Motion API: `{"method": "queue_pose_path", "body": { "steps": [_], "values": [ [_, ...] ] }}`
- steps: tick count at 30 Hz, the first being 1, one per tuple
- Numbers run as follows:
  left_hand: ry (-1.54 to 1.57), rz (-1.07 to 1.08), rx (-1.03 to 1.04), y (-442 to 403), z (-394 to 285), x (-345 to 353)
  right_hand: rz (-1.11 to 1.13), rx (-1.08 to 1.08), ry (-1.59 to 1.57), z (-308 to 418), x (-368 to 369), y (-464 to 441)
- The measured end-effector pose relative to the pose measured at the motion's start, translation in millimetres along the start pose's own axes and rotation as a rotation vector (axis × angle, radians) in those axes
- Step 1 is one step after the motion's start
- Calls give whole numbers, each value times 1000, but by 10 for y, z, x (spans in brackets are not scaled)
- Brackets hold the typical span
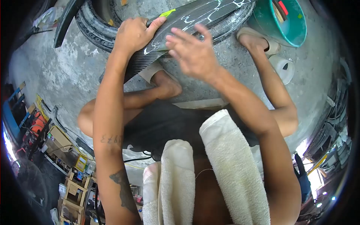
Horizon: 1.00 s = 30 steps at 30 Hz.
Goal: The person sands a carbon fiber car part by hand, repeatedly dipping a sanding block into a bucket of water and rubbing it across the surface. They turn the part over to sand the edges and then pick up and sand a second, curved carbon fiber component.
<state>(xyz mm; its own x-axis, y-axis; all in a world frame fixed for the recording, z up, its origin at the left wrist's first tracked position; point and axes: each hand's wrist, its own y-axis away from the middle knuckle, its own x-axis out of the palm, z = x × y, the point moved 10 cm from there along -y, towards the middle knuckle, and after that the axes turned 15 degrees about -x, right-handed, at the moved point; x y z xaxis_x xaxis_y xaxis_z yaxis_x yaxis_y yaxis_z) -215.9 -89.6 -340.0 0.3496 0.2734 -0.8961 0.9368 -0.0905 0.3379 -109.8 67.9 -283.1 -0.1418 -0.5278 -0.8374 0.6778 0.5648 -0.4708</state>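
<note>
Overall, floor: grey, stained concrete, spread under everything.
Tyre: black tyre flat on the floor, 11 to 1 o'clock from the person; the panel lies across it.
Panel: dark, carbon-weave patterned panel, ahead at 12 o'clock. Long axis 8 to 2 o'clock; the 8 o'clock end reaches towards the person, the 2 o'clock end runs out of view.
Bucket: teal bucket at 2 o'clock, beyond the panel, a red-and-tan block in it.
Left hand: clamped on the panel's 11 o'clock edge, thumb on the face. Fingertips under the edge hidden.
Right hand: fingers apart, blurred, nothing seen in it. Over the panel's near side; cannot tell whether it touches.
White pot: small, 3 o'clock from the right hand, beside the right foot.
Lime strip: just beside the left thumb, at its 1 o'clock.
White streaks: most lie 12 to 2 o'clock of the right fingertips, along the panel's length. Right hand nearer to these; left hand nearer the lime strip.
</note>
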Motion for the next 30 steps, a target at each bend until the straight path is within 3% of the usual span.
{"method": "queue_pose_path", "body": {
  "steps": [2,3,4,5,6,8,10,12,14,16,17,18,19,20,24,28,30],
  "values": [
    [-2,-21,42,25,-26,24,4,-76,-19,-142,-62,104],
    [-12,-59,64,47,-68,-36,193,0,26,-414,-136,103],
    [-18,-97,93,41,-119,-102,192,165,2,-764,-292,224],
    [-86,93,-59,-75,33,49,144,139,189,-900,-515,141],
    [-81,94,-60,-53,33,64,22,276,122,-1047,-604,229],
    [-22,55,8,-29,-49,-1,-37,230,206,-808,-342,295],
    [-2,16,28,-9,-44,-30,-33,31,73,-52,-48,76],
    [-17,29,-11,-6,-10,-5,-83,-39,-57,337,143,-30],
    [-43,24,17,13,-3,47,-96,-86,-30,-8,-28,20],
    [-48,-29,48,34,-111,-52,95,-45,118,-423,-132,133],
    [-109,136,-53,54,-174,-52,68,52,126,-565,-256,211],
    [-111,138,-53,75,-160,1,36,138,143,-674,-351,251],
    [-63,0,3,85,-179,-80,58,214,169,-613,-228,319],
    [-18,-142,61,106,-219,-210,-27,113,124,-323,-97,249],
    [-150,-140,114,112,-205,-125,-137,-98,-146,683,280,-16],
    [-147,-20,139,29,-192,-11,52,-53,56,-291,-56,155],
    [-153,-6,136,58,-214,-9,-5,164,77,-359,-229,206]
  ]
}}
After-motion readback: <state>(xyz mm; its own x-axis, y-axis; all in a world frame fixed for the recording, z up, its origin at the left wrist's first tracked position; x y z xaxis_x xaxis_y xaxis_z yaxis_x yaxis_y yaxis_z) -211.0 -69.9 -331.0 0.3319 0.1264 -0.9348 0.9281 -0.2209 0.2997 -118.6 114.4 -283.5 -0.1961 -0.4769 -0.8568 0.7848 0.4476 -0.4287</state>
